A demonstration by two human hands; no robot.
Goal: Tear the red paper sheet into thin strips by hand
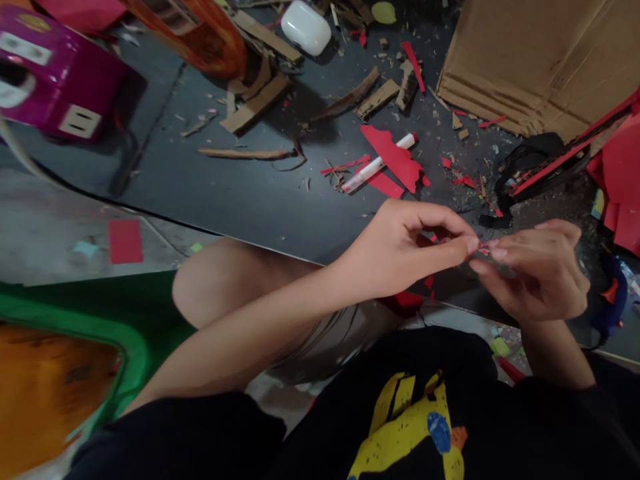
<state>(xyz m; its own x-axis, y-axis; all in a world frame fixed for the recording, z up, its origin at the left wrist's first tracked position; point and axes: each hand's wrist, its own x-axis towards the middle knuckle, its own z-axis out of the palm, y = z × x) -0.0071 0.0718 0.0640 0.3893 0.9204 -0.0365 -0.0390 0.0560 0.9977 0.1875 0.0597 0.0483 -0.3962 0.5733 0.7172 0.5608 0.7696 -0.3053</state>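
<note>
My left hand [400, 250] and my right hand [540, 270] meet over my lap, fingertips pinched together on a tiny red paper scrap [483, 248]. Both hands are closed in a pinch; the scrap is so small that little of it shows between the fingers. Just beyond them lies a dark mat [240, 187] strewn with cuttings. A white marker pen [377, 163] rests on it beside a larger red paper piece [395, 157].
Cardboard strips [257, 100] and a big cardboard sheet [540, 57] lie at the back. A white earbud case [306, 27] sits at the top, a magenta box [55, 73] at the left, a blue glue gun [613, 300] at the right, red paper [623, 180] at the right edge.
</note>
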